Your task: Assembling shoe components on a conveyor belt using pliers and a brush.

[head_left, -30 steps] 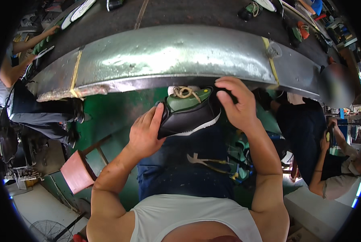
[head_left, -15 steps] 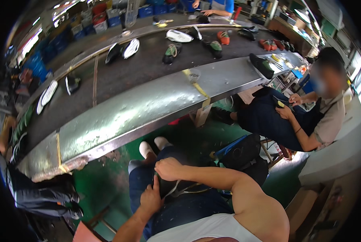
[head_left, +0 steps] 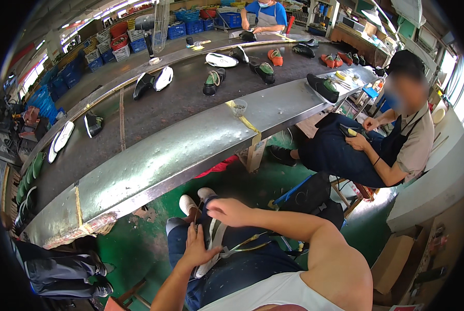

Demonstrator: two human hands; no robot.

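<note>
A seated person holds a dark, white-soled shoe (head_left: 209, 243) on the lap at 6 o'clock — left hand (head_left: 198, 249) cupping its side, right hand (head_left: 231, 211) gripping its top. A firm, steady brace likely suits this step.

A second ago you held the dark, white-soled shoe (head_left: 211, 243) raised just under the long metal table's (head_left: 190, 150) edge. Now it lies lower, across your lap, your left hand (head_left: 199, 248) gripping its sole and your right hand (head_left: 231, 211) over its top.
</note>
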